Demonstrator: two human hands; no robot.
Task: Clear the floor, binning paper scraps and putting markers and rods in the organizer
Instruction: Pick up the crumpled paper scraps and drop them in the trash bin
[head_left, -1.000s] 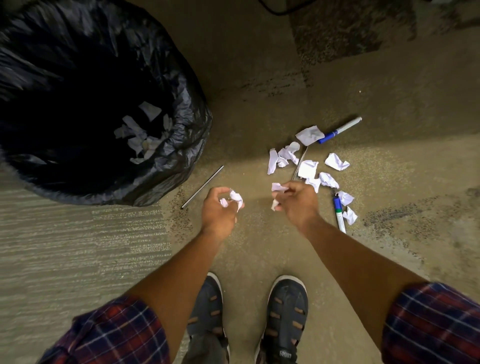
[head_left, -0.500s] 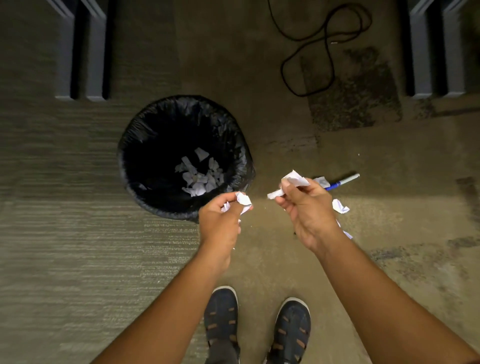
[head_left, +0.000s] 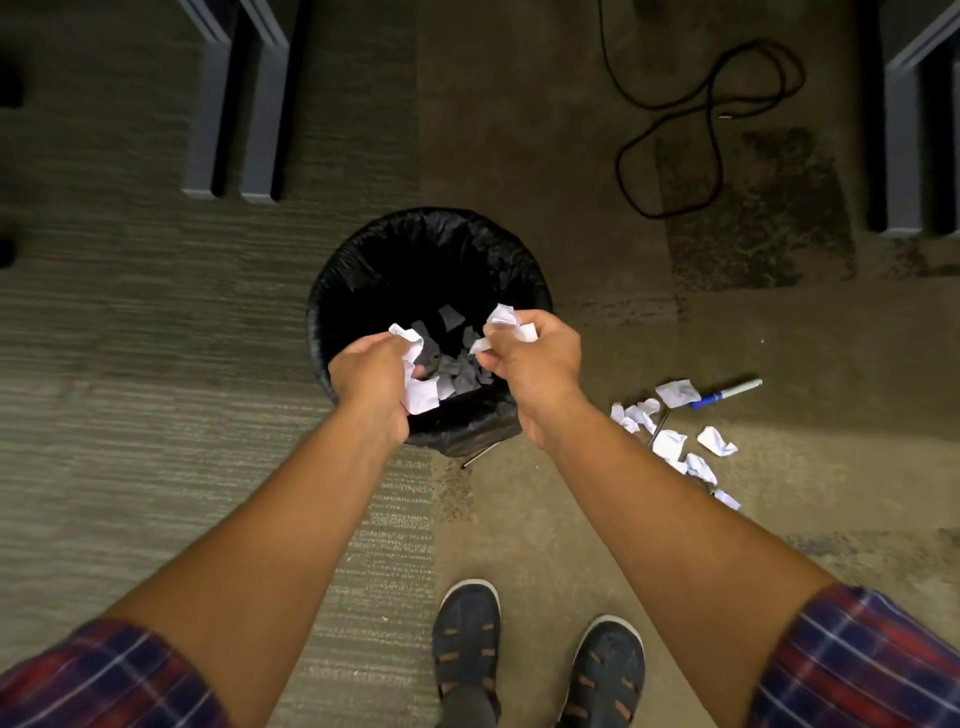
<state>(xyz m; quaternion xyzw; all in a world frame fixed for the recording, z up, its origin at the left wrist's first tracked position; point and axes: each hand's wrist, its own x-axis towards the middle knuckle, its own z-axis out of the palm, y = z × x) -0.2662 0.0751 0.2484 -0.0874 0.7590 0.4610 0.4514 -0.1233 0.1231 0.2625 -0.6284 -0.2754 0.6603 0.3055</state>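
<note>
Two dark shoes (head_left: 540, 670) stand on the carpet (head_left: 156, 415) at the bottom, plaid sleeves (head_left: 857, 660) to either side. Further out, both hands are over the near rim of the black-lined bin (head_left: 363, 270): the left hand (head_left: 371, 384) has its fingers curled tight around white paper scraps (head_left: 421, 392), the right hand (head_left: 535, 364) pinches another crumpled wad (head_left: 506, 317). To the right more scraps (head_left: 670, 444) lie on the floor with a thin rod (head_left: 658, 428) among them and a blue marker (head_left: 727, 393) just beyond; another rod (head_left: 480, 453) shows at the bin's base, and a black cable (head_left: 675, 150) lies farthest.

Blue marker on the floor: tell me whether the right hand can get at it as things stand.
Probably not yet. The right hand is shut on paper scraps above the bin, well away from the blue marker. Nothing covers the marker except one scrap at its cap end.
</note>
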